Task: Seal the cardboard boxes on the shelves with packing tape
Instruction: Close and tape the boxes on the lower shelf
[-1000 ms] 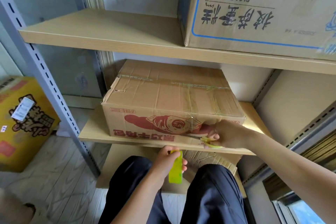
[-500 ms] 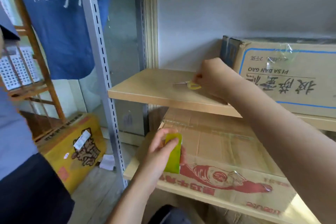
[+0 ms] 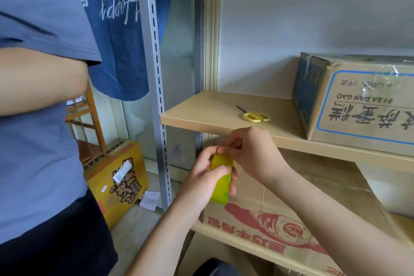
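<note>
- Head view: yellow-handled scissors (image 3: 254,115) lie loose on the middle shelf (image 3: 201,114), left of the blue-printed box (image 3: 363,101); another person's blue shirt (image 3: 38,101) fills the far left.
- Below that shelf sits the red-printed box (image 3: 280,213) (taped on top).
- In front of the shelf's edge, the left hand (image 3: 206,177) grips the green tape roll (image 3: 220,180) — fingers curled round it.
- The right hand (image 3: 248,152) pinches the roll's top edge — fingertips together.

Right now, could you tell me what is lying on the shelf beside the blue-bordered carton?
Yellow-handled scissors lie on the upper shelf, left of the blue-bordered carton, apart from it. Whatever sits behind the carton is hidden.
</note>
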`<state>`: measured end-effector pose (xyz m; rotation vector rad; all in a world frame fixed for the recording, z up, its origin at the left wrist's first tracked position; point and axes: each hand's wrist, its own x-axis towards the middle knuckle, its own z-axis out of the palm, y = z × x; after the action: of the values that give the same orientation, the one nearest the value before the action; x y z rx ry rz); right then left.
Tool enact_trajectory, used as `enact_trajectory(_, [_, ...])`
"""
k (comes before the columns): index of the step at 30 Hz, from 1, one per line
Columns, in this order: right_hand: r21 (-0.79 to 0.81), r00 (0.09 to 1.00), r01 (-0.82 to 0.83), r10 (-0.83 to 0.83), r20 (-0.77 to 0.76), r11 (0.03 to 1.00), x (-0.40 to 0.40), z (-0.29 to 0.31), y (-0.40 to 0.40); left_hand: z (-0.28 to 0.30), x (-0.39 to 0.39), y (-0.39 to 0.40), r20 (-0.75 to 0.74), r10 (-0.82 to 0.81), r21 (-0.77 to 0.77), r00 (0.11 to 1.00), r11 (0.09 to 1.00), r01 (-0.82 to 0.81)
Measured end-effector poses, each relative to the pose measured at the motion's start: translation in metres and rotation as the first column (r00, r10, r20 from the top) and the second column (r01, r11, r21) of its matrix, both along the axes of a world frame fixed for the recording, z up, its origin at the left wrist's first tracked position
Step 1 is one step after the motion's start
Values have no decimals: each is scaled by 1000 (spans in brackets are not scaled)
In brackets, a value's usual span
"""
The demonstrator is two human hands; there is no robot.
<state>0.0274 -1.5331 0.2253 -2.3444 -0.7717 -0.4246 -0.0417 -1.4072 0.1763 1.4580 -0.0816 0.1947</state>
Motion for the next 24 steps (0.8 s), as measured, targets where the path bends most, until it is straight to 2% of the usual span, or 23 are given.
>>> enact_trajectory(4, [-22, 993, 64, -62, 98, 998, 2, 10, 12, 17, 13, 0, -35, 29, -112, 999, 993, -33])
enact_trajectory(6, [66, 987, 50, -60, 152, 997, 8, 25, 16, 27, 24, 4, -107, 54, -165, 993, 984, -71])
enact_trajectory(8, [148, 987, 71, -91, 134, 986, 23, 39, 21, 32, 40, 11, -199, 86, -166, 976, 979, -119])
enact_trajectory(12, [-23, 977, 206, -204, 61, 978, 63, 35, 37, 29, 69, 18, -284, 91, -114, 955, 985, -128])
enact_trajectory(15, [-151, 956, 287, -272, 115, 946, 74, 39, 40, 20, 78, 21, -242, 91, -150, 966, 980, -130])
enact_trajectory(17, [-177, 938, 342, -321, 133, 923, 76, 44, 38, 14, 77, 24, -206, 151, 9, 967, 988, -153])
enact_trajectory(19, [-188, 925, 357, -317, 210, 915, 72, 43, 41, 6, 76, 23, -169, 289, 223, 942, 942, -249])
enact_trajectory(20, [-173, 913, 362, -312, 262, 916, 68, 39, 43, 2, 74, 21, -135, 349, 254, 927, 917, -308])
enact_trajectory(22, [-146, 864, 387, -303, 402, 911, 59, 29, 45, -13, 70, 14, -55, 464, 229, 884, 868, -441])
enact_trajectory(24, [-135, 797, 410, -282, 534, 902, 52, 19, 40, -40, 63, 3, 3, 601, 145, 799, 790, -595])
